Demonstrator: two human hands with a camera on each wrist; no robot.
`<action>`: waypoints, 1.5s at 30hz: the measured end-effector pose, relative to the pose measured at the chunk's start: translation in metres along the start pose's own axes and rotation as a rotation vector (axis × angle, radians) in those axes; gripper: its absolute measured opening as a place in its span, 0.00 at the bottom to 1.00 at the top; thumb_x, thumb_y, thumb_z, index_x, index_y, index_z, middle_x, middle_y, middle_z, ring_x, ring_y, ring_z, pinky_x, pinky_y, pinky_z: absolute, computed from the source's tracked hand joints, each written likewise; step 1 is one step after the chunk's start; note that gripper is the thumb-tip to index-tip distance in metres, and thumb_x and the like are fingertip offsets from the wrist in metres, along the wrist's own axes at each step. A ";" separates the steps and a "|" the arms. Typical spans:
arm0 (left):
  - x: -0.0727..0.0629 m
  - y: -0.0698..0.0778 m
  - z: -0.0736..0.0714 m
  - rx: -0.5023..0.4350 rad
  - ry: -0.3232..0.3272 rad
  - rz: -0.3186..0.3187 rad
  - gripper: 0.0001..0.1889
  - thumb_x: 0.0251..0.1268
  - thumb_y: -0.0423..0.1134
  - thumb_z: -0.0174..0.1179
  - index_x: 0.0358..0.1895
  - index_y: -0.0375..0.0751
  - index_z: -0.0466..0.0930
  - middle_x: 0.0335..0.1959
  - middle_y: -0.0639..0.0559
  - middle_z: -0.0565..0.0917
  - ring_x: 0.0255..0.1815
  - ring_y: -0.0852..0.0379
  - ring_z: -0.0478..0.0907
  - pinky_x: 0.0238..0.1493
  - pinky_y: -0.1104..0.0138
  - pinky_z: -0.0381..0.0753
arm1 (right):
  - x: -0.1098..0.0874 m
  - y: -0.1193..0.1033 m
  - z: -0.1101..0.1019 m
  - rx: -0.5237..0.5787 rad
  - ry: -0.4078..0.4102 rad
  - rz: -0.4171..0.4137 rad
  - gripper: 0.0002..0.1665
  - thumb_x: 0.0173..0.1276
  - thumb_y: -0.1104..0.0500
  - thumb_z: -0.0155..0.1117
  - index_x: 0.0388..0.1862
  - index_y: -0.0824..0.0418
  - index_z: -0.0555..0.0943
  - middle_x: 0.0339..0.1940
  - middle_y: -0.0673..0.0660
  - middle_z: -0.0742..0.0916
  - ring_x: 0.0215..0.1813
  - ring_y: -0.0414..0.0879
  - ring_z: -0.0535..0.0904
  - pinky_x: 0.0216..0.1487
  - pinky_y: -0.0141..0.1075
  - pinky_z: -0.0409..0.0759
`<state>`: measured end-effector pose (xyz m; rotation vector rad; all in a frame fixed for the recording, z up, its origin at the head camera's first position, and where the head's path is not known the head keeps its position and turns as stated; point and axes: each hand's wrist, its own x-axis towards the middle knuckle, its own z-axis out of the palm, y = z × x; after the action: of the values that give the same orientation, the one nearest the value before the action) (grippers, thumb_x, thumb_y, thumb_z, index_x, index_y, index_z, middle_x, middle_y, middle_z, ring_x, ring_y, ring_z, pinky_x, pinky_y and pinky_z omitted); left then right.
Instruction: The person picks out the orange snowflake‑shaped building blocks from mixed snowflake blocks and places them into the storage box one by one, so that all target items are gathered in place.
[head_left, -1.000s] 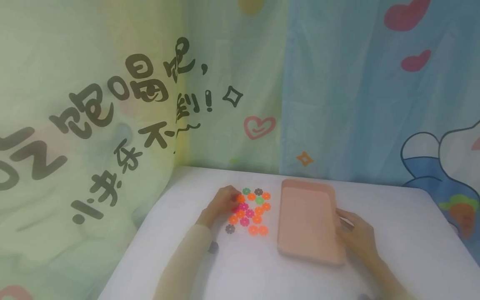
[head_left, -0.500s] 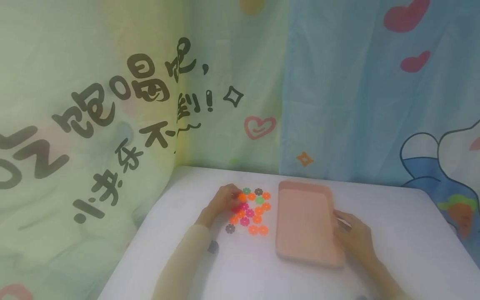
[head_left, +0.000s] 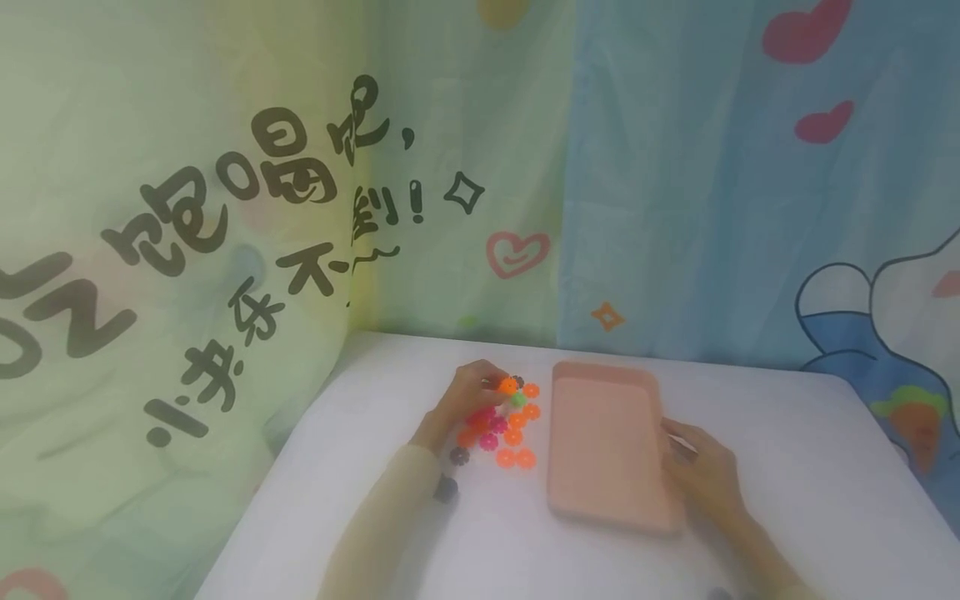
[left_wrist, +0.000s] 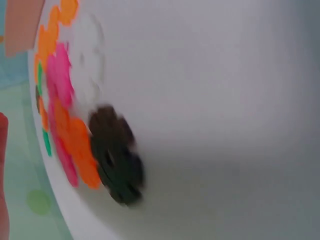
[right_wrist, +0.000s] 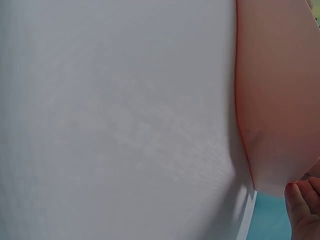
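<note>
In the head view my left hand (head_left: 474, 393) pinches an orange flower-shaped piece (head_left: 509, 385) between thumb and fingers, above a cluster of similar pieces. Pink pieces (head_left: 489, 442), orange pieces (head_left: 516, 458), a light green piece (head_left: 518, 400) and a dark piece (head_left: 460, 456) lie there, partly hidden by the hand. The left wrist view has a dark flower-shaped piece (left_wrist: 117, 155) and whitish pieces (left_wrist: 87, 60) up close. My right hand (head_left: 705, 467) grips the right edge of a pinkish-beige tray (head_left: 606, 450), thumb and fingers at its rim.
A white table (head_left: 480, 542) carries everything. Printed curtains (head_left: 465, 283) stand right behind its far edge and on the left. A dark object (head_left: 446, 488) shows beside my left sleeve (head_left: 382, 517).
My left hand has moved right and a little away from me, taking the orange flower-shaped piece with it. The tray, in my right hand, has shifted slightly left.
</note>
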<state>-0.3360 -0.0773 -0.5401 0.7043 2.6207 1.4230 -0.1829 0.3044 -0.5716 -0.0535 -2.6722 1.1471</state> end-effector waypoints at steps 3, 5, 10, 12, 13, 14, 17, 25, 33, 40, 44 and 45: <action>0.001 0.007 0.006 -0.014 0.020 0.020 0.12 0.57 0.38 0.70 0.45 0.48 0.84 0.41 0.61 0.82 0.44 0.60 0.78 0.46 0.66 0.80 | -0.001 -0.002 0.001 0.006 -0.002 0.005 0.27 0.72 0.53 0.58 0.68 0.59 0.71 0.66 0.61 0.76 0.64 0.63 0.73 0.57 0.56 0.75; 0.001 0.012 0.008 -0.036 0.032 0.036 0.13 0.56 0.36 0.70 0.45 0.45 0.84 0.41 0.58 0.82 0.44 0.59 0.78 0.47 0.65 0.79 | -0.002 -0.005 0.001 -0.003 -0.001 -0.001 0.27 0.71 0.56 0.59 0.68 0.59 0.71 0.66 0.62 0.76 0.64 0.63 0.73 0.57 0.56 0.74; 0.002 0.020 0.018 -0.150 0.041 0.105 0.13 0.56 0.31 0.69 0.45 0.36 0.83 0.43 0.48 0.82 0.44 0.56 0.80 0.48 0.65 0.80 | -0.005 -0.012 -0.001 0.000 0.006 -0.021 0.29 0.67 0.61 0.63 0.67 0.60 0.72 0.65 0.62 0.77 0.63 0.63 0.74 0.56 0.55 0.75; 0.004 0.023 0.022 -0.164 0.044 0.129 0.13 0.55 0.30 0.69 0.45 0.35 0.83 0.43 0.46 0.82 0.43 0.55 0.81 0.47 0.66 0.81 | -0.006 -0.014 -0.003 0.014 0.001 -0.018 0.29 0.67 0.62 0.63 0.67 0.60 0.72 0.65 0.63 0.76 0.63 0.63 0.74 0.56 0.55 0.75; 0.005 0.027 0.024 -0.165 0.045 0.132 0.13 0.55 0.30 0.69 0.45 0.35 0.83 0.43 0.46 0.82 0.43 0.55 0.81 0.48 0.66 0.81 | -0.007 -0.016 -0.003 0.017 -0.010 -0.009 0.30 0.67 0.62 0.63 0.68 0.60 0.71 0.66 0.63 0.76 0.64 0.64 0.73 0.57 0.55 0.75; 0.007 0.029 0.027 -0.163 0.047 0.137 0.13 0.55 0.30 0.69 0.45 0.36 0.84 0.43 0.47 0.82 0.43 0.55 0.81 0.48 0.66 0.81 | -0.007 -0.017 -0.004 0.021 -0.010 -0.013 0.30 0.67 0.62 0.63 0.68 0.61 0.71 0.66 0.63 0.76 0.64 0.64 0.73 0.57 0.56 0.74; 0.013 0.037 0.035 -0.137 0.059 0.142 0.12 0.54 0.31 0.70 0.44 0.41 0.85 0.41 0.53 0.83 0.42 0.57 0.82 0.47 0.68 0.81 | -0.010 -0.025 -0.007 0.020 -0.014 -0.004 0.29 0.69 0.60 0.62 0.68 0.61 0.71 0.66 0.64 0.76 0.64 0.64 0.73 0.58 0.55 0.74; 0.028 0.056 0.056 -0.212 0.035 0.156 0.12 0.55 0.29 0.68 0.44 0.39 0.85 0.42 0.54 0.82 0.42 0.61 0.82 0.46 0.70 0.81 | -0.014 -0.038 -0.009 0.063 0.024 -0.050 0.26 0.69 0.61 0.63 0.65 0.63 0.73 0.62 0.65 0.78 0.59 0.63 0.77 0.52 0.44 0.79; 0.045 0.074 0.069 -0.184 0.020 0.161 0.15 0.56 0.33 0.69 0.49 0.39 0.85 0.43 0.56 0.81 0.44 0.62 0.80 0.47 0.72 0.80 | -0.013 -0.032 -0.011 0.038 0.010 -0.035 0.27 0.68 0.61 0.63 0.66 0.61 0.73 0.62 0.63 0.78 0.60 0.62 0.76 0.53 0.43 0.79; 0.050 0.080 0.086 -0.292 0.045 0.107 0.16 0.56 0.34 0.69 0.50 0.45 0.85 0.44 0.62 0.81 0.44 0.66 0.82 0.55 0.59 0.78 | -0.016 -0.033 -0.012 0.066 0.016 -0.044 0.26 0.70 0.60 0.62 0.66 0.62 0.73 0.63 0.63 0.78 0.60 0.62 0.77 0.47 0.18 0.73; 0.051 0.084 0.097 -0.376 0.058 0.141 0.16 0.55 0.28 0.68 0.49 0.39 0.85 0.43 0.57 0.82 0.41 0.64 0.83 0.47 0.67 0.82 | -0.017 -0.036 -0.013 0.048 0.010 -0.033 0.27 0.69 0.61 0.62 0.66 0.63 0.73 0.63 0.64 0.78 0.60 0.62 0.77 0.50 0.30 0.79; 0.052 0.085 0.100 -0.379 0.062 0.148 0.16 0.55 0.28 0.68 0.49 0.38 0.84 0.43 0.56 0.82 0.41 0.64 0.83 0.47 0.69 0.81 | -0.017 -0.037 -0.013 0.051 0.009 -0.033 0.27 0.69 0.62 0.62 0.66 0.63 0.73 0.63 0.64 0.78 0.60 0.63 0.77 0.51 0.35 0.80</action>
<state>-0.3243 0.0617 -0.5201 0.8242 2.2747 1.9387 -0.1615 0.2858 -0.5397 -0.0056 -2.6249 1.2014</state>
